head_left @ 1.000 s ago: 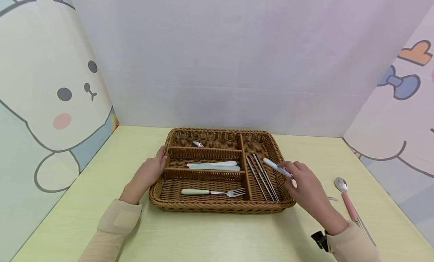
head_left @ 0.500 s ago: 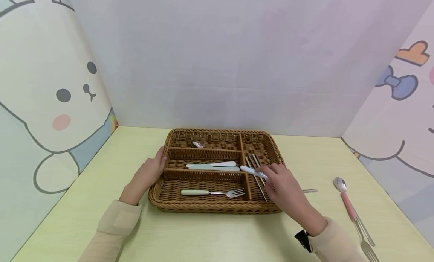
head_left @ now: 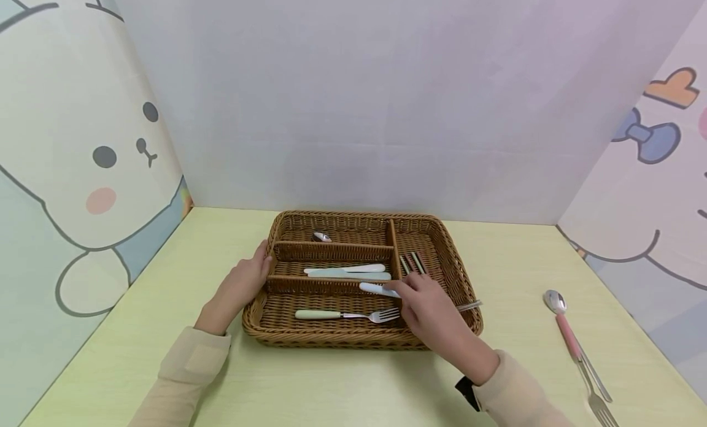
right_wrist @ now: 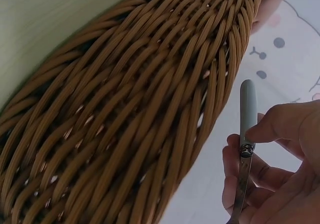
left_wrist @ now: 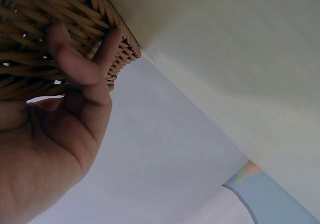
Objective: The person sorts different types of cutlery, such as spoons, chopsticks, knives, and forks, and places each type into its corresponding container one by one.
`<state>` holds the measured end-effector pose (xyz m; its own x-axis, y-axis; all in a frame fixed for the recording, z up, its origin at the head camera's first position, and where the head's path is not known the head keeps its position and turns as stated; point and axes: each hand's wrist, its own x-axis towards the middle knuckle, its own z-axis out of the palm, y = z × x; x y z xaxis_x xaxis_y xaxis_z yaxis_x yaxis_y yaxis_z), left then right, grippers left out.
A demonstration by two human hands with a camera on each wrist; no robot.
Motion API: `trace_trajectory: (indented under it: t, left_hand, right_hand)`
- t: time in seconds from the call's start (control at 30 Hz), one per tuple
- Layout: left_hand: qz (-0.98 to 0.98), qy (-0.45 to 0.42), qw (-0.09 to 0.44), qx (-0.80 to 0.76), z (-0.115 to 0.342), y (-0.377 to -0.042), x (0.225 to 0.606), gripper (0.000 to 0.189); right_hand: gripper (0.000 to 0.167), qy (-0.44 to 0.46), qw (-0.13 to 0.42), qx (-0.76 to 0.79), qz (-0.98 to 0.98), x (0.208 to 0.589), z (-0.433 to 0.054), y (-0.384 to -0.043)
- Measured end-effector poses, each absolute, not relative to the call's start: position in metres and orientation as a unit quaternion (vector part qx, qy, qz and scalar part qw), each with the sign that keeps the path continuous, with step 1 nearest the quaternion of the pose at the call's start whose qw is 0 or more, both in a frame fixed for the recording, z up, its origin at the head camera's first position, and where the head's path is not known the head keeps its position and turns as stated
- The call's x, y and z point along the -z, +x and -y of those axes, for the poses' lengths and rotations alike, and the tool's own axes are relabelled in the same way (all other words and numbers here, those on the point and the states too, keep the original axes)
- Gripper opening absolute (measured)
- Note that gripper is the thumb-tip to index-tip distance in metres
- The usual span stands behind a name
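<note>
A brown wicker cutlery basket point(head_left: 331, 339) has several compartments. My left hand point(head_left: 240, 283) grips its left side, fingers against the weave in the left wrist view. My right hand point(head_left: 433, 316) pinches a fork by its pale blue handle point(right_wrist: 248, 109), above the front right of the basket; the handle points left over the front compartment. The fork's head point(head_left: 469, 305) shows past the hand. In the front compartment lies a fork with a pale green handle point(head_left: 320, 315). Knives point(head_left: 348, 272) lie in the middle compartment. My right hand partly hides the chopsticks point(head_left: 418, 262) in the right compartment.
A spoon point(head_left: 321, 237) lies in the back compartment, mostly hidden by the divider. On the table to the right are another spoon point(head_left: 555, 300), a pink handle point(head_left: 567, 336), a fork head point(head_left: 602, 410) and a thin metal piece. Printed walls enclose the table.
My right hand has carried the blue-handled fork leftward, from the basket's right edge across the chopsticks to the front compartment. My left hand has stayed on the basket.
</note>
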<state>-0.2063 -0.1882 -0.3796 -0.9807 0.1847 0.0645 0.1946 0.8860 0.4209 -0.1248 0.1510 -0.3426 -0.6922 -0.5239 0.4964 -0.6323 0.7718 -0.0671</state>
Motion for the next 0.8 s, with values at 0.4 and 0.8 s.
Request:
trace_trajectory:
  t: [0.4, 0.8]
  left_hand:
    - [0.972, -0.098, 0.016, 0.214, 0.188, -0.208, 0.379, 0.052]
    - [0.972, -0.097, 0.01, 0.213, 0.189, -0.207, 0.377, 0.053]
  right_hand:
    - [0.035, 0.348, 0.198, -0.135, 0.906, 0.351, -0.126, -0.128]
    - [0.024, 0.373, 0.147, -0.164, 0.901, 0.356, -0.107, -0.129]
